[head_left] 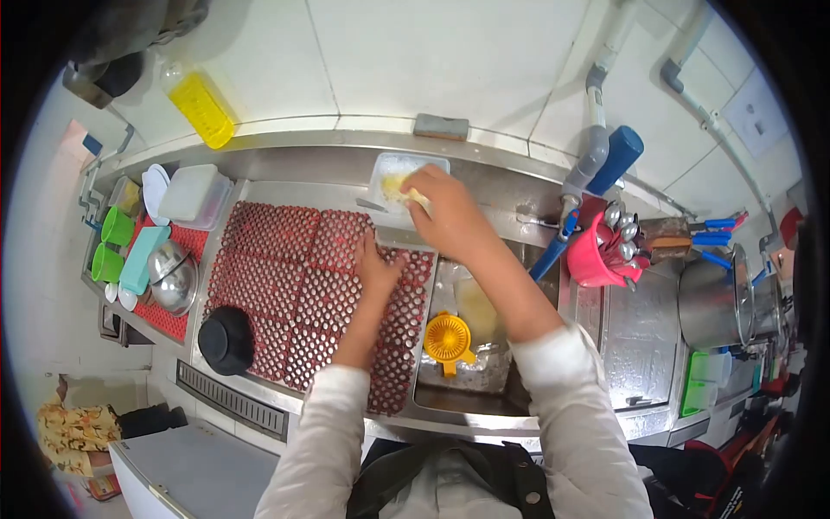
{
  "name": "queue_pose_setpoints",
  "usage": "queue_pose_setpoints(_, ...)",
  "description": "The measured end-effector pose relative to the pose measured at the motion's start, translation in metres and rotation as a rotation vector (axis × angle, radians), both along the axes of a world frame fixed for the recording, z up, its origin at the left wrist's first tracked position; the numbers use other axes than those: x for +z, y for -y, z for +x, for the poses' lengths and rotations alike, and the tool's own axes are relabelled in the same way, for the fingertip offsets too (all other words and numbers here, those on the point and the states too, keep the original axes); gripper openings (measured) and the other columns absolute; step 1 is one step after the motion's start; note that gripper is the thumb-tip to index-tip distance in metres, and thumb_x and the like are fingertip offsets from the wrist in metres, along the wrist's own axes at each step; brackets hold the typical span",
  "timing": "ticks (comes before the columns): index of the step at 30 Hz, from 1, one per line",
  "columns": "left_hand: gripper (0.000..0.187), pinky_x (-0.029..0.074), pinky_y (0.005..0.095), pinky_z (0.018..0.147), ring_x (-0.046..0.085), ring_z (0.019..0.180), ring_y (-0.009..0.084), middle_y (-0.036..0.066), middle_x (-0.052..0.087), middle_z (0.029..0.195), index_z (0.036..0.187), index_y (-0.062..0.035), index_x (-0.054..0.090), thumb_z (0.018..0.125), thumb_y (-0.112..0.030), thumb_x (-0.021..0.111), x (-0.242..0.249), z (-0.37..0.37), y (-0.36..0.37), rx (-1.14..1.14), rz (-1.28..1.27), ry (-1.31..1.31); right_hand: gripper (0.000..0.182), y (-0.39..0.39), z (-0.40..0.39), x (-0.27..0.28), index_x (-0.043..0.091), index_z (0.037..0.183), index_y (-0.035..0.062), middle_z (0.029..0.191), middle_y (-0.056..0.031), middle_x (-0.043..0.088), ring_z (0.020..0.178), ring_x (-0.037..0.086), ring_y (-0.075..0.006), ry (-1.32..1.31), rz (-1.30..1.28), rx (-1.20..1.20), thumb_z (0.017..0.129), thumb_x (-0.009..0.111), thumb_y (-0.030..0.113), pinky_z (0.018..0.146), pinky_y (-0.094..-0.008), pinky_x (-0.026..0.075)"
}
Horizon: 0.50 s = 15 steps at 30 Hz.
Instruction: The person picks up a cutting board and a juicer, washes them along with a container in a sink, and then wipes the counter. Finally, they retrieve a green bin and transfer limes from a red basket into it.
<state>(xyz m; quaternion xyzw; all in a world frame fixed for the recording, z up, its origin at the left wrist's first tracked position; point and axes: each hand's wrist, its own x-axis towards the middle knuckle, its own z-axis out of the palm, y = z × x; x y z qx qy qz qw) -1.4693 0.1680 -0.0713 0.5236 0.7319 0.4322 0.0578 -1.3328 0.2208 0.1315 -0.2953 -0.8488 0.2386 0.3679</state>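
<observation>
My right hand [445, 212] is closed on a yellow sponge [417, 198] at the near edge of a white tub [424, 161]. Whitish suds and something yellowish show inside the tub, partly hidden by my fingers. Against the red perforated mat [285, 285], my left hand [378, 270] rests with its fingers apart and nothing in it. A yellow citrus juicer [448, 337] lies in the sink [432, 400] below my right forearm. Beside it is a clear, pale container [477, 307], partly covered by that arm.
A black bowl [226, 340] stands at the mat's near left corner. Steel bowls [173, 281] and green cups [108, 262] sit farther left. Right of the sink are a blue-handled faucet [553, 249], a pink spoon holder [592, 255] and a large pot [713, 298]. Yellow liquid fills a bottle [201, 108].
</observation>
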Motion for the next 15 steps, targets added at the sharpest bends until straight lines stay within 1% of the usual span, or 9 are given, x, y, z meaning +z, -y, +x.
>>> queue_pose_setpoints(1, 0.074, 0.031, 0.0414, 0.091, 0.039, 0.106, 0.0354, 0.023, 0.04, 0.113, 0.121, 0.003, 0.034, 0.061, -0.021, 0.071, 0.004, 0.008, 0.015, 0.005, 0.081, 0.059, 0.022, -0.036, -0.023, -0.038, 0.055, 0.091, 0.0025, 0.095, -0.0165, 0.054, 0.089, 0.052, -0.0339, 0.17, 0.0, -0.062, 0.069, 0.054, 0.004, 0.076, -0.037, 0.044)
queue_pose_setpoints(3, 0.07, 0.03, 0.0405, 0.092, 0.038, 0.106, 0.0363, 0.022, 0.04, 0.113, 0.121, 0.002, 0.034, 0.063, -0.014, 0.069, 0.012, 0.022, 0.054, -0.086, 0.105, 0.134, 0.035, -0.092, -0.055, -0.088, 0.053, 0.104, 0.0046, 0.107, -0.0169, 0.052, 0.099, 0.051, -0.0317, 0.586, -0.165, -0.116, 0.069, 0.055, 0.007, 0.083, -0.0351, 0.043)
queue_pose_setpoints(4, 0.067, 0.031, 0.0396, 0.092, 0.038, 0.106, 0.036, 0.021, 0.041, 0.113, 0.12, 0.0007, 0.036, 0.063, -0.013, 0.069, 0.019, 0.027, 0.077, -0.144, 0.054, 0.155, 0.035, -0.105, -0.063, -0.096, 0.053, 0.104, 0.0046, 0.107, -0.0169, 0.052, 0.099, 0.051, -0.0317, 0.584, -0.153, -0.112, 0.069, 0.055, 0.007, 0.083, -0.0351, 0.043)
queue_pose_setpoints(6, 0.057, 0.033, 0.0369, 0.092, 0.041, 0.106, 0.0318, 0.018, 0.043, 0.112, 0.118, -0.0017, 0.04, 0.067, -0.009, 0.065, 0.027, 0.032, 0.122, -0.205, -0.018, 0.292, 0.048, -0.121, -0.071, -0.108, 0.047, 0.115, 0.0052, 0.117, -0.0159, 0.048, 0.105, 0.049, -0.0295, 0.902, -0.293, -0.018, 0.068, 0.056, 0.01, 0.086, -0.0346, 0.041)
queue_pose_setpoints(7, 0.052, 0.034, 0.0349, 0.091, 0.042, 0.106, 0.03, 0.017, 0.044, 0.111, 0.115, -0.0013, 0.042, 0.068, -0.006, 0.063, 0.027, 0.033, 0.142, -0.215, -0.075, 0.401, 0.048, -0.124, -0.075, -0.112, 0.047, 0.115, 0.0052, 0.117, -0.0159, 0.048, 0.105, 0.049, -0.0295, 0.908, -0.301, -0.006, 0.068, 0.056, 0.01, 0.086, -0.0346, 0.041)
queue_pose_setpoints(10, 0.047, 0.034, 0.0339, 0.091, 0.044, 0.104, 0.0287, 0.016, 0.045, 0.111, 0.113, -0.0012, 0.045, 0.069, -0.004, 0.061, 0.028, 0.026, 0.191, -0.316, -0.146, 0.467, 0.049, -0.136, -0.083, -0.137, 0.049, 0.115, 0.0048, 0.115, -0.0153, 0.05, 0.103, 0.051, -0.0285, 0.99, -0.381, -0.056, 0.067, 0.057, 0.011, 0.087, -0.0359, 0.04)
queue_pose_setpoints(12, 0.045, 0.034, 0.0334, 0.091, 0.044, 0.104, 0.0285, 0.016, 0.045, 0.11, 0.113, -0.0014, 0.046, 0.07, -0.003, 0.059, 0.038, 0.021, 0.213, -0.334, -0.211, 0.525, 0.041, -0.158, -0.094, -0.172, 0.056, 0.106, 0.0053, 0.112, -0.0162, 0.052, 0.101, 0.052, -0.0282, 1.154, -0.502, -0.127, 0.066, 0.057, 0.011, 0.087, -0.0369, 0.04)
queue_pose_setpoints(13, 0.043, 0.034, 0.0329, 0.091, 0.044, 0.104, 0.0283, 0.016, 0.046, 0.109, 0.112, -0.0016, 0.047, 0.07, -0.002, 0.058, 0.043, 0.019, 0.218, -0.357, -0.269, 0.569, 0.032, -0.171, -0.094, -0.194, 0.061, 0.098, 0.0055, 0.108, -0.0173, 0.054, 0.099, 0.054, -0.028, 1.16, -0.45, -0.086, 0.067, 0.057, 0.013, 0.084, -0.0376, 0.042)
queue_pose_setpoints(15, 0.041, 0.034, 0.0324, 0.09, 0.044, 0.104, 0.0279, 0.015, 0.046, 0.109, 0.111, -0.0019, 0.048, 0.071, -0.002, 0.057, 0.046, 0.016, 0.223, -0.359, -0.266, 0.608, 0.03, -0.172, -0.094, -0.19, 0.062, 0.096, 0.0046, 0.105, -0.0175, 0.055, 0.096, 0.055, -0.0283, 1.155, -0.388, -0.084, 0.067, 0.056, 0.013, 0.082, -0.0375, 0.043)
